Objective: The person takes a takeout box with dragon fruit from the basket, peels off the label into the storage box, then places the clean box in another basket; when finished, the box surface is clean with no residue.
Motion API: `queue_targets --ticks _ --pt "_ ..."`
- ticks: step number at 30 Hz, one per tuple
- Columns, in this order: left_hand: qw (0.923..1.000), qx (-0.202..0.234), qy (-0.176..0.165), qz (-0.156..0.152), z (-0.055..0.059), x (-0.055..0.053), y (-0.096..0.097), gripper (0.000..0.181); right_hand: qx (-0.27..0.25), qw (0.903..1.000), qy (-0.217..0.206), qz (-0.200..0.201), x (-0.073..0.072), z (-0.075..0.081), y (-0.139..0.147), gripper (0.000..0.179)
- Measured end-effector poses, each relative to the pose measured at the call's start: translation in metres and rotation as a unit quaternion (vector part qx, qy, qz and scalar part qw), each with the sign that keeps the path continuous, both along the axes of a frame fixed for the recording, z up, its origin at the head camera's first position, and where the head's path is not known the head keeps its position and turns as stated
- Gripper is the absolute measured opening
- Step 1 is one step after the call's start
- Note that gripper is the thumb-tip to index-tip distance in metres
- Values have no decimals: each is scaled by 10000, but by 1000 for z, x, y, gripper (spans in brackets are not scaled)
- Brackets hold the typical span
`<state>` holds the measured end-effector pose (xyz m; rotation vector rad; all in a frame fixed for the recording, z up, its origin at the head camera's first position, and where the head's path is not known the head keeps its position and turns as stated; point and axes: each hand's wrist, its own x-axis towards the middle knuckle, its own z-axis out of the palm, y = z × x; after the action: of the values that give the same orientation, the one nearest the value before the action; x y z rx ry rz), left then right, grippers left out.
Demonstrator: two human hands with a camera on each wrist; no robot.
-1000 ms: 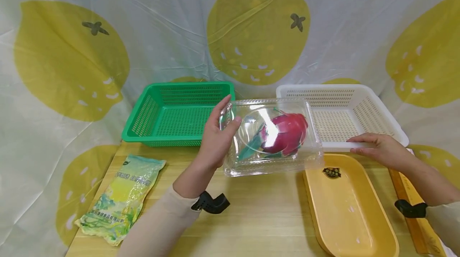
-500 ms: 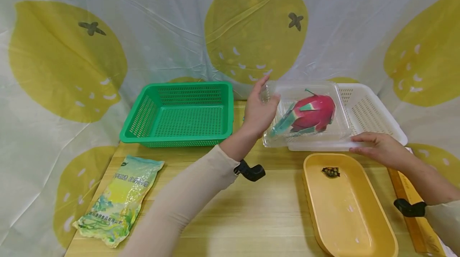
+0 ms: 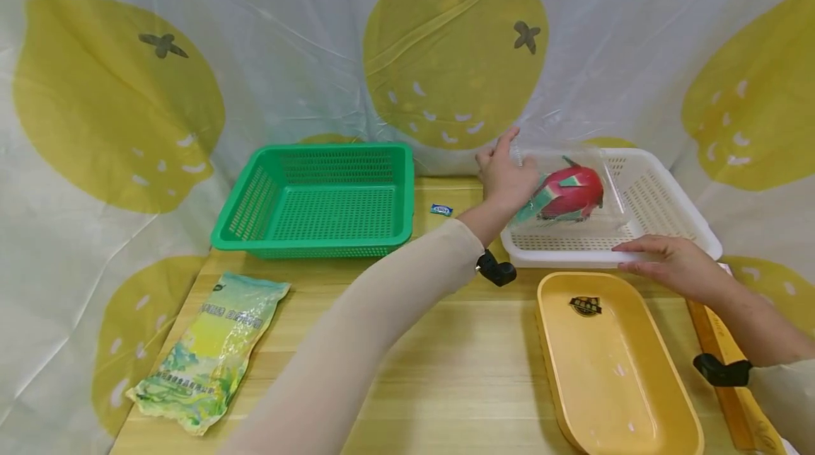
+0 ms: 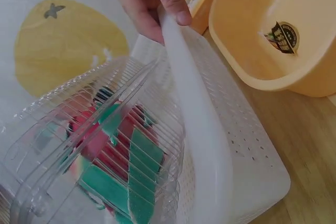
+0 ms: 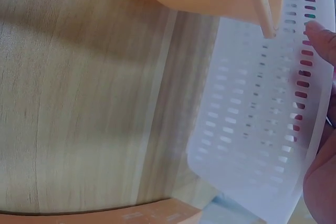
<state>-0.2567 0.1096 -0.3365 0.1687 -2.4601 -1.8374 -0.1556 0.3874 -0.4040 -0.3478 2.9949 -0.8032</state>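
Note:
My left hand [image 3: 507,175] grips the left end of a clear plastic clamshell box [image 3: 613,213]. Inside the box lies a red dragon fruit [image 3: 578,189] with green leaf tips. The box is over the white perforated basket [image 3: 560,259], and in the left wrist view it slants beside the rim; whether it touches the basket floor I cannot tell. My right hand [image 3: 675,264] pinches the basket's front rim near its right corner, thumb outside and fingers inside, as the left wrist view shows. In the right wrist view, red shows through the basket's slots [image 5: 302,85].
A green perforated basket [image 3: 312,253] stands at the back left. Between the baskets lies a small blue packet [image 3: 441,209]. A printed bag [image 3: 210,349] lies front left. An orange-yellow tray [image 3: 617,370] stands front right, with an orange box [image 3: 732,384] beside it.
My left hand has carried the clamshell box right and back from above the table to over the white basket. The small blue packet has come into view. My right hand has stayed at the rim.

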Motion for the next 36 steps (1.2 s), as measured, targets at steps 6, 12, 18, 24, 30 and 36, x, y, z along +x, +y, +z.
queue_targets --ticks 6,12,18,24,30,36 --pt "9994 -190 -270 83 -10 -1 26 50 101 9999 81 -13 1 0 0 30" --pt "9967 -431 -691 -11 -20 1 30 51 -42 9999 90 38 -3 -1 -7 28" --pt "9762 -1647 -931 -1063 -26 -5 17 66 -66 9999 67 65 -6 0 -11 31" --pt "9636 -1933 -597 -1746 -18 -6 -1 75 -111 9998 65 142 -10 1 -11 32" --pt "9608 -1874 100 -2043 -4 12 -36 59 -16 9999 -90 94 -11 3 -10 35" --pt "9595 -1709 546 -2171 -12 44 -85 55 56 9996 -279 -54 -8 5 -5 38"
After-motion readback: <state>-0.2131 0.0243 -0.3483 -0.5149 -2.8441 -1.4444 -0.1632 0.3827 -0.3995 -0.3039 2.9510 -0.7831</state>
